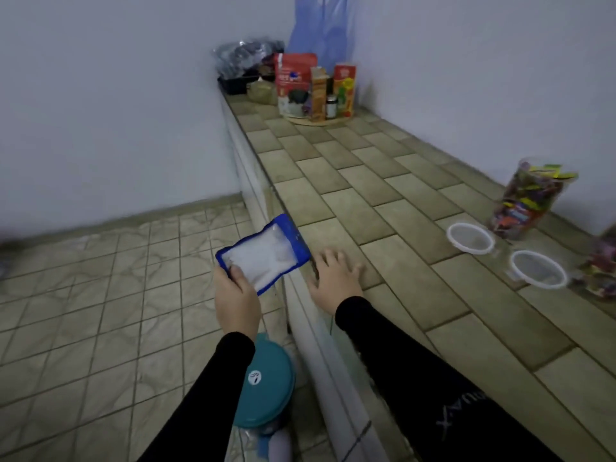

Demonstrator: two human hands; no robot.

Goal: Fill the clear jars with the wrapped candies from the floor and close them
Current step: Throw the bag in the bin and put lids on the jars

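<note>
My left hand (235, 295) grips a blue-edged clear pouch (265, 253) of white contents, held above the floor beside the counter edge. Flat on the tiled counter (366, 181), my right hand (333, 278) rests with its fingers spread near the front edge. A clear jar (530, 198) full of wrapped candies stands at the right, without a lid. Two clear lids (470, 238) (538, 270) lie flat in front of it. Part of another candy-filled jar (600, 268) shows at the right frame edge.
Boxes and packets of groceries (315, 86) stand on a round mat at the counter's far end, with a black tray (235, 83) and a blue bag behind. A teal-lidded container (271, 381) sits on the tiled floor (100, 311) below my left arm.
</note>
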